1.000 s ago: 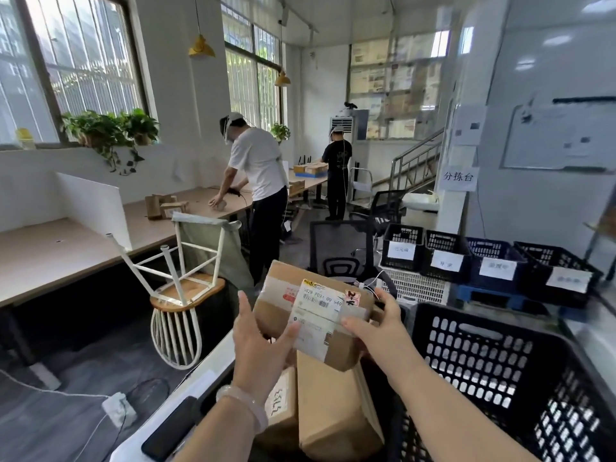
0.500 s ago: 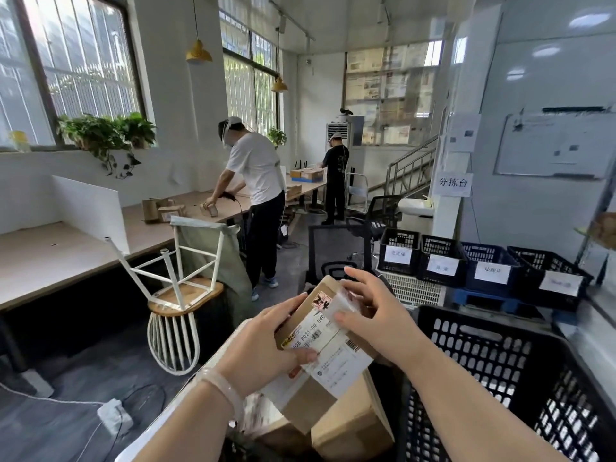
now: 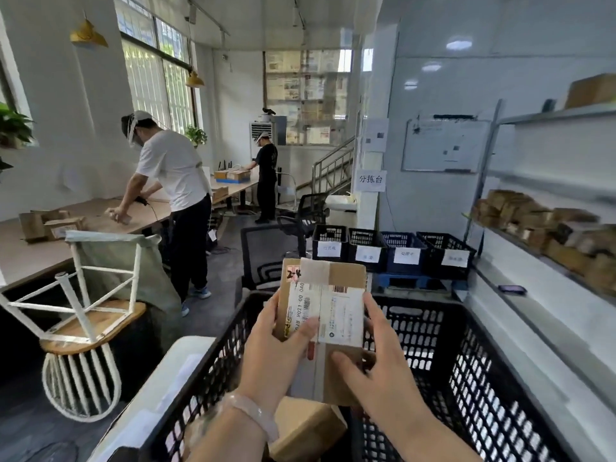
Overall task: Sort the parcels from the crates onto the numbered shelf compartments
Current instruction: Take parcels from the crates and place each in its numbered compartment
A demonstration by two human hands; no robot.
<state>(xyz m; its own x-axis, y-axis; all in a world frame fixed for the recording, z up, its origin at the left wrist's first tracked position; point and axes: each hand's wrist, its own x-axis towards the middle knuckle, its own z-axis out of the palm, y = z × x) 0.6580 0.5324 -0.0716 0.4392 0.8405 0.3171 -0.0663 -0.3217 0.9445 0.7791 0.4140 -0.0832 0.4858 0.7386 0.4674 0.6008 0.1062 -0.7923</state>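
At the far left an upside-down stool (image 3: pixel 86 295) sits on top of another one, out of the way. The left hand (image 3: pixel 276 348) grips the left side of the parcel (image 3: pixel 343 281). Its thumb presses on the label and its other fingers go round the back.

The parcel is a small brown box. It is held up in the air over the black crates (image 3: pixel 433 328). Its white label faces the person, I think so the number can be read.

The right hand (image 3: pixel 376 368) holds the lower right corner, thumb on the front and fingers along the side. That keeps the box from tipping. Under the hands a second box (image 3: pixel 306 425) lies low down in the crates.

Along the right edge runs the shelf (image 3: pixel 520 261), with sorted boxes (image 3: pixel 520 211) on it. I think the parcel must go there next.
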